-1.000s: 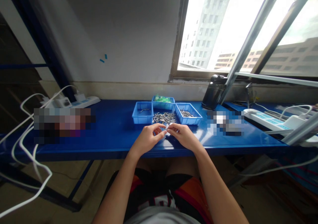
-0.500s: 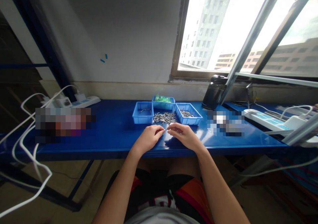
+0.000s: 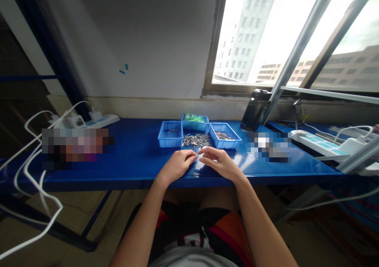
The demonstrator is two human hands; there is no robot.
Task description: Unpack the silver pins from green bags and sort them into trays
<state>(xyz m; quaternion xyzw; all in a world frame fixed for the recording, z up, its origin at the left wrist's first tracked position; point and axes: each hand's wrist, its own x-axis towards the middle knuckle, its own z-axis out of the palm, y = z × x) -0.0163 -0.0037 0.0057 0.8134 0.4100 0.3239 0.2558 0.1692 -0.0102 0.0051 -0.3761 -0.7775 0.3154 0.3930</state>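
My left hand (image 3: 178, 164) is closed in a pinch, thumb against forefinger, on a small shiny metal piece (image 3: 197, 154). Only the tip of that piece shows, so its exact kind is unclear. Facing it, my right hand (image 3: 217, 161) has its thumb and forefinger slightly apart, the forefinger close by the piece. Just beyond my fingertips lies a pile of thin silvery metal pieces like screws or pins (image 3: 196, 140). A blue bin (image 3: 170, 142) left of the pile holds a few such pieces; the right blue bin (image 3: 227, 144) holds many more.
Behind the pile, a third blue bin (image 3: 195, 126) contains green plastic-looking material. A black bottle-like container (image 3: 255, 109) stands by the window. Power strips (image 3: 319, 142) with white cables lie at both ends of the blue table (image 3: 133, 160). Blurred-out items lie on both sides.
My right thumb and forefinger have parted from their pinch by the metal piece. My left hand keeps its hold, nearly still. The bins and pile look the same.
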